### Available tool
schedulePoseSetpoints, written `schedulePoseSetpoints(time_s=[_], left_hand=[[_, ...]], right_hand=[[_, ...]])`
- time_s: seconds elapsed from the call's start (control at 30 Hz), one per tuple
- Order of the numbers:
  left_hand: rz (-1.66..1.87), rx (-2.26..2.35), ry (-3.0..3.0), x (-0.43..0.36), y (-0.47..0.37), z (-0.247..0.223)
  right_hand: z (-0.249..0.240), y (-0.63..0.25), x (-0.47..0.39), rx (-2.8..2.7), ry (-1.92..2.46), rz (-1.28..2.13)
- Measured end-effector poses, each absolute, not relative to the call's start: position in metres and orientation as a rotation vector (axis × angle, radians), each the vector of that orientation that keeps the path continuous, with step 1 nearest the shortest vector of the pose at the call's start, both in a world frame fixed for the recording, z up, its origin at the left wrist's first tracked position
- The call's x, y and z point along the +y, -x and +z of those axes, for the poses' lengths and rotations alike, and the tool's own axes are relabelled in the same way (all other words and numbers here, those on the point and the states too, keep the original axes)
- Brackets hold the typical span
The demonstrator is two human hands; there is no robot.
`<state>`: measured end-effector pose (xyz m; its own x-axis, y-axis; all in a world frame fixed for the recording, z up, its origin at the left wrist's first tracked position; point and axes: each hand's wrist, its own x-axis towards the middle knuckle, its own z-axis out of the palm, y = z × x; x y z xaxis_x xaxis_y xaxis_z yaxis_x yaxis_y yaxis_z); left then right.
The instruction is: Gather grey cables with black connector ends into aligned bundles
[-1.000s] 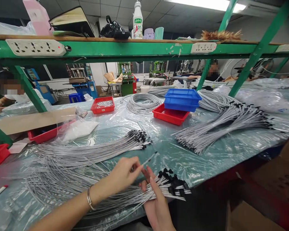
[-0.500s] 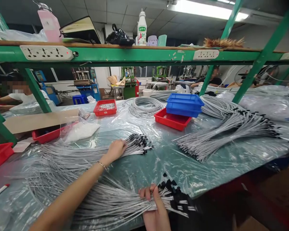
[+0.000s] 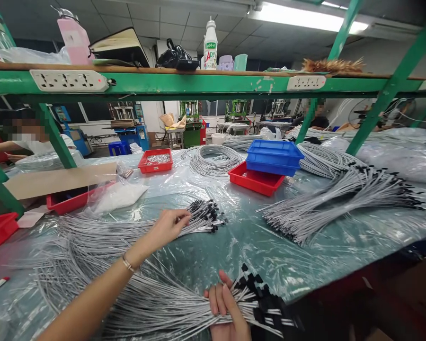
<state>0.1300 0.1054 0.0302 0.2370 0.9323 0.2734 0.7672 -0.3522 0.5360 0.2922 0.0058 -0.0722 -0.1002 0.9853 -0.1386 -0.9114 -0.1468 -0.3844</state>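
One red tray (image 3: 246,182), partly under blue trays (image 3: 273,161), beyond the held cables (image 3: 170,298).

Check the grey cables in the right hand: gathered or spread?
Both: gathered by the black ends, where the right hand wraps the grey cables; leftward, they fan out.

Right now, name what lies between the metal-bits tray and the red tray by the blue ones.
The head view shows a coil of grey cable, lying on plastic sheeting.
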Motion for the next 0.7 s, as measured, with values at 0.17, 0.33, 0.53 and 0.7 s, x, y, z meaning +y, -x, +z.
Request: schedulePoseSetpoints(time_s=[0.17,0.33,0.53,0.7], left_hand=[[0.52,1.408,-2.183,0.049,-0.153,0.036],[0.253,1.33,-2.216,0.012,-0.165,0.019],[0.202,1.282,-2.342,0.043,-0.15,0.025],[0.469,1.79,-2.4,0.119,-0.122,-0.003]], right_hand=[[-0.067,-0.293,0.006,-0.17,0.533,1.662],[-0.066,-0.293,0.006,-0.105,0.589,1.672],[-0.068,-0.293,0.005,-0.094,0.564,1.674],[-0.072,-0.295,0.004,-0.19,0.502,1.68]])
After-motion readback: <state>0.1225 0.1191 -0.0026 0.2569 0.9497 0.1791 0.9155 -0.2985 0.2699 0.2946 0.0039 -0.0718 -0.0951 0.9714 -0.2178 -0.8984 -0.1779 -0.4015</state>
